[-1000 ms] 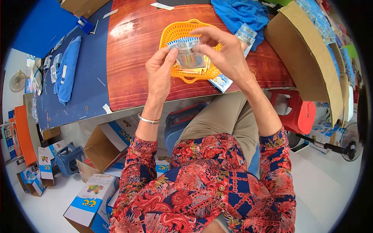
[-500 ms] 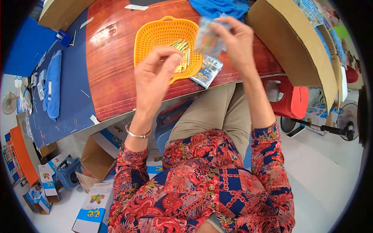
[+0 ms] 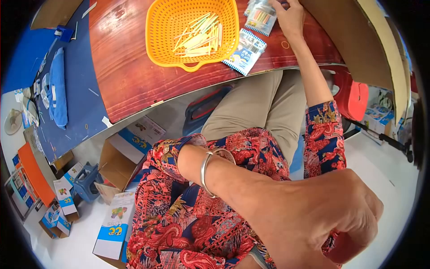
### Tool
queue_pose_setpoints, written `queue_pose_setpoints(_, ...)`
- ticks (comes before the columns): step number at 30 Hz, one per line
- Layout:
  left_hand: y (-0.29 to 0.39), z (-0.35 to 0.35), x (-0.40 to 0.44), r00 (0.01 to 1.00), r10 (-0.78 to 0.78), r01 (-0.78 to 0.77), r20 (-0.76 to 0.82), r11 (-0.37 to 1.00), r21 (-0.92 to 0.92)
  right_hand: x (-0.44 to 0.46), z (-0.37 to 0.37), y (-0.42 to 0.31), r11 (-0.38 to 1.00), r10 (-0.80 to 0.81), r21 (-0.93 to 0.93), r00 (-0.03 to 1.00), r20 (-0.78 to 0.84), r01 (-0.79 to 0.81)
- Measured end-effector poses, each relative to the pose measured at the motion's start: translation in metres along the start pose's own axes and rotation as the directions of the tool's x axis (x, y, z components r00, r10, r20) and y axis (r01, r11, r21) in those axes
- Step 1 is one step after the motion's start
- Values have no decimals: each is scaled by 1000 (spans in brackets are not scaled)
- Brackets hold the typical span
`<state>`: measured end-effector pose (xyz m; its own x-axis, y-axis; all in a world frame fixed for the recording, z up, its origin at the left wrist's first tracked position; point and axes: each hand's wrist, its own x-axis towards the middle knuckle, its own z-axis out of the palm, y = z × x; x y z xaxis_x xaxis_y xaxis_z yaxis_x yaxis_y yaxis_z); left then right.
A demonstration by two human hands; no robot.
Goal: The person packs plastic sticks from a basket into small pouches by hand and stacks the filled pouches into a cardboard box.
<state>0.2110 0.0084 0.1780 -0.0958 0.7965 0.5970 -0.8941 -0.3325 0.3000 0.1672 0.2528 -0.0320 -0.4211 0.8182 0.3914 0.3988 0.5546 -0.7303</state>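
Observation:
My right hand [image 3: 291,20] is at the top of the table, with the thumb and fingers at the upper edge of a clear and blue-striped packet [image 3: 261,19] that shows colored sticks inside. Close to the camera at lower right is my left hand [image 3: 322,215], fingers curled in, a silver bangle on its wrist; what they hold, if anything, is hidden. Thin pale yellow and green sticks [image 3: 201,38] lie loose in a yellow plastic basket [image 3: 154,45]. Another blue-and-white packet [image 3: 245,51] lies flat beside the basket's right side.
A cardboard box [image 3: 358,36] borders the right of the red wooden table [image 3: 121,80]. A rubber band [image 3: 285,45] lies near the packets. Left, a blue cloth [image 3: 58,89] rests on a dark blue surface. A red stool [image 3: 351,96] and printed cartons [image 3: 114,224] stand below.
My left hand has left the basket and come toward the camera at lower right. My right hand has carried the packet away from me to the table. The view has shifted.

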Motion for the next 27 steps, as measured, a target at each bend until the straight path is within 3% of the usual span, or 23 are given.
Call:
queue_pose_setpoints(3, -3, 1, 1, 1000, -7, 7, 0, 1000, -21, -21, -15, -11, 946, -232, -241, 972, -41, 215)
queue_pose_setpoints(4, -2, 1, 0, 1000, -4, 4, -1, 1000, -21, -31, -27, -26, 969, -147, -182, 982, 116, 166)
queue_pose_setpoints(6, -3, 2, 1, 1000, 0, 1, 4, 1000, -18, -59, -25, -13, 855, -441, -222, 883, 160, 468)
queue_pose_setpoints(7, -3, 3, 1, 1000, 0, 0, 7, 1000, -16, -77, -32, -21, 880, -404, -143, 873, 275, 452)
queue_pose_setpoints(9, -2, 8, -1, 1000, 5, -5, 19, 1000, -11, -103, -36, -32, 901, -332, -172, 889, 317, 398)
queue_pose_setpoints(15, 11, 7, 0, 999, 14, -15, 47, 999, 30, -132, -18, -21, 942, -258, -162, 942, 215, 295)
queue_pose_setpoints(20, 15, 9, -2, 997, 14, -19, 74, 997, 70, -138, -9, -18, 975, -213, -24, 961, 174, 221)
queue_pose_setpoints(23, 19, 10, -1, 996, 13, -21, 89, 996, 91, -138, -13, -25, 978, -176, -81, 965, 195, 195)
queue_pose_setpoints(27, 22, 5, -4, 997, 17, -31, 75, 982, 188, -137, -13, -28, 941, -248, -195, 957, 153, 275)
